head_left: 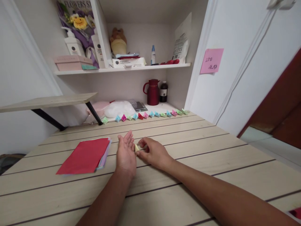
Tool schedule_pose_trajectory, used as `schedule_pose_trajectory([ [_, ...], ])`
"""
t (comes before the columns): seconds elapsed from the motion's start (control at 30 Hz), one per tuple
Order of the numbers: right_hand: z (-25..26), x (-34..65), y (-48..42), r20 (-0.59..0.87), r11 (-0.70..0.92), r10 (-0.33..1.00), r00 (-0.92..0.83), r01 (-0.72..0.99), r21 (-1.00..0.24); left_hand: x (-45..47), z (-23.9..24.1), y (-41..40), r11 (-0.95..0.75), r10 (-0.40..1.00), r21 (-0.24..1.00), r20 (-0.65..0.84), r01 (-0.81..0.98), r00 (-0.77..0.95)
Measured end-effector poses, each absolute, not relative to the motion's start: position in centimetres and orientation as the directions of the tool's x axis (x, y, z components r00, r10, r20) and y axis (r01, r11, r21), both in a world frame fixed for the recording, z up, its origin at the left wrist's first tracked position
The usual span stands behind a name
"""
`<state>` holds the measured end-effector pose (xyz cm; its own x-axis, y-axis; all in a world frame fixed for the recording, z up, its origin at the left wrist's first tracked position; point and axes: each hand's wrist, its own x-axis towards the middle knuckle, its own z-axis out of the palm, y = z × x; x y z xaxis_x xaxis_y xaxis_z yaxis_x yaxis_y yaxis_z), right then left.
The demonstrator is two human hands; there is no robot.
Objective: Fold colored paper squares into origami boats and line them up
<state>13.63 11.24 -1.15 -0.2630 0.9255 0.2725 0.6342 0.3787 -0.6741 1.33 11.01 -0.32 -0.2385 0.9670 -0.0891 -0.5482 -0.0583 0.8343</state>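
Note:
Over the middle of the table, my right hand (152, 153) pinches a small piece of folded yellow paper (137, 148) between thumb and fingers. Just left of it, my left hand (126, 153) is open, palm turned up and fingers stretched away from me. The yellow paper stands close beside the left fingers; whether it touches them I cannot tell. A stack of coloured paper (83, 157) with a red sheet on top lies left of my hands. Along the table's far edge runs a row of small folded paper boats, among them a red boat (140, 116) and a pink boat (174, 112).
A small raised wooden stand (49, 102) on black legs occupies the back left. Behind the row sit a plastic bag (118, 109), a dark red jug (153, 92) and a dark bottle (164, 91). A shelf (131, 68) above carries boxes, bottles and a plush toy.

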Motion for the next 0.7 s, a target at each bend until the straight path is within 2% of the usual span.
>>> schedule_pose_trajectory([
  [0.17,-1.4,13.8,12.0,0.289,0.382,0.923,-0.253,0.687,-0.619,2.3,0.1,9.9,0.015,0.983,0.819,-0.119,-0.573,-0.143],
  [0.27,-1.7,14.5,12.7,0.268,0.36,0.933,-0.24,0.607,-0.708,2.5,-0.3,9.8,0.048,0.978,0.832,-0.152,-0.553,-0.144],
  [0.37,-1.6,15.2,13.3,0.182,0.251,0.963,-0.198,0.418,-0.873,2.1,-0.6,9.9,0.072,0.963,0.841,-0.198,-0.536,-0.181],
  [0.47,-1.0,15.9,13.6,0.03,0.042,0.989,-0.142,0.08,-0.996,1.7,-0.5,9.9,0.085,0.957,0.857,-0.211,-0.509,-0.197],
  [0.57,0.0,16.6,13.7,-0.103,-0.122,0.987,-0.122,-0.16,-0.98,1.7,0.0,9.6,0.119,0.966,0.886,-0.207,-0.449,-0.153],
  [0.7,0.9,17.6,13.7,-0.182,-0.203,0.978,-0.105,-0.242,-0.949,2.2,0.4,9.1,0.164,0.984,0.936,-0.176,-0.31,-0.011],
])
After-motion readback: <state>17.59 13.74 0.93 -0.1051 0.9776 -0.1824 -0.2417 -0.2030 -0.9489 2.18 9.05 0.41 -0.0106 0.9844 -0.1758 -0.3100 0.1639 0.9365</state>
